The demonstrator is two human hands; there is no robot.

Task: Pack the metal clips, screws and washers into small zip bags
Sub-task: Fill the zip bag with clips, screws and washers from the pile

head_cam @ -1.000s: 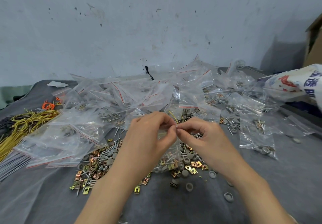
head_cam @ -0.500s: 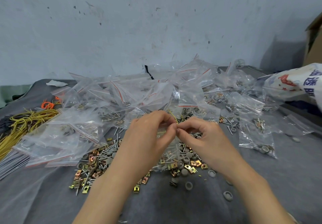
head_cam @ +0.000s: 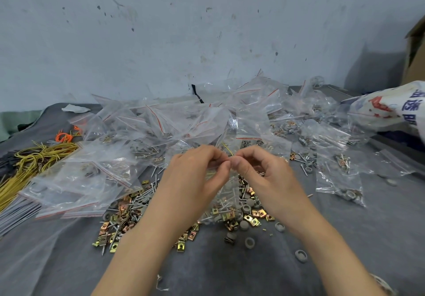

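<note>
Centre frame, pinches top edge of small zip bag [head_cam: 226, 192] with left hand [head_cam: 195, 178] and right hand [head_cam: 264, 176], thumbs touching, holds it over loose clips, screws and washers [head_cam: 124, 215] on grey counter [head_cam: 230, 272], filled bags [head_cam: 161, 130] heaped behind, yellow wires [head_cam: 27, 164] far left.

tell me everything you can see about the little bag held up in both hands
The small zip bag is clear, thin, crinkled plastic. It hangs upright, its top edge pinched by the left hand and right hand, whose fingertips meet at the middle. Screws and brass-coloured clips sit at its bottom, just over the loose hardware pile. Whether the zip is sealed cannot be told.
</note>
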